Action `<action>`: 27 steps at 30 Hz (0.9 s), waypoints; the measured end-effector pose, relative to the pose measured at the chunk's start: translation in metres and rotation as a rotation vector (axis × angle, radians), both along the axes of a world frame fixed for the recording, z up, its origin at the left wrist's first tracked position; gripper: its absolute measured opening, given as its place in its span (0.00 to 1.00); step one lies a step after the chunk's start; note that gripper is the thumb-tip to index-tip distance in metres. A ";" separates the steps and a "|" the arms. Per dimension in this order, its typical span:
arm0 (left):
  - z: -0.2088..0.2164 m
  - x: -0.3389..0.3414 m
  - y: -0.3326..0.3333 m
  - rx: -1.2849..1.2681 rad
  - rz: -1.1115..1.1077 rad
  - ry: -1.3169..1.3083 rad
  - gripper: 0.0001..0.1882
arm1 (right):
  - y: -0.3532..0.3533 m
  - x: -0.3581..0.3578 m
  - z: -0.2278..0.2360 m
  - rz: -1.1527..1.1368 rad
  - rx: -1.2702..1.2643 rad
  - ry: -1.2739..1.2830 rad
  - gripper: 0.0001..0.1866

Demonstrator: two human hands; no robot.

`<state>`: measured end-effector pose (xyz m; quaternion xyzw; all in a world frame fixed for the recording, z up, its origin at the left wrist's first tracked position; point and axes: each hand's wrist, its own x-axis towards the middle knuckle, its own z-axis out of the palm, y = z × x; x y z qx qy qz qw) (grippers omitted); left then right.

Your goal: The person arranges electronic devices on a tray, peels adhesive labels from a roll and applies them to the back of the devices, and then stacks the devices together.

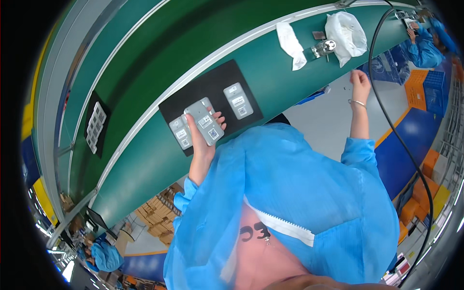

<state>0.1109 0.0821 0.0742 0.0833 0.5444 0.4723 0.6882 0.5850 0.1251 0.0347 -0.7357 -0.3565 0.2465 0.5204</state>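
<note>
My left hand point(202, 147) is closed around a flat grey rectangular device point(198, 116) with white printed labels, its thumb along the near left edge and its fingertips showing at the right edge. The device is over a black mat point(212, 87) on the green bench. On that mat, a similar device point(180, 133) is partly covered by the held one, and another point(239, 101) lies at the right. My right hand point(360, 83) is off the bench's near edge, to the right, with its fingers drawn together. Whatever they may hold is too small to make out.
A white plastic bag point(355, 36), a clear container point(323, 48) and a folded white cloth point(291, 46) occupy the bench's right part. More devices point(96, 126) rest on a dark mat at the far left. A black cable point(396, 130) hangs at the right. Co-workers point(423, 46) sit farther off.
</note>
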 end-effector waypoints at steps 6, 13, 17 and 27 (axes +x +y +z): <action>-0.055 0.009 -0.005 -0.028 -0.148 0.339 0.35 | 0.076 0.114 0.006 0.020 -0.176 -0.485 0.16; -0.062 0.021 -0.005 -0.087 -0.003 0.330 0.34 | 0.167 0.126 -0.024 0.229 -0.600 -0.409 0.13; -0.056 0.025 0.004 -0.141 0.062 0.106 0.36 | 0.177 0.132 -0.037 0.310 -0.780 -0.546 0.15; -0.069 0.029 0.013 -0.107 0.219 -0.304 0.30 | 0.172 0.140 -0.055 0.188 -0.576 -0.924 0.15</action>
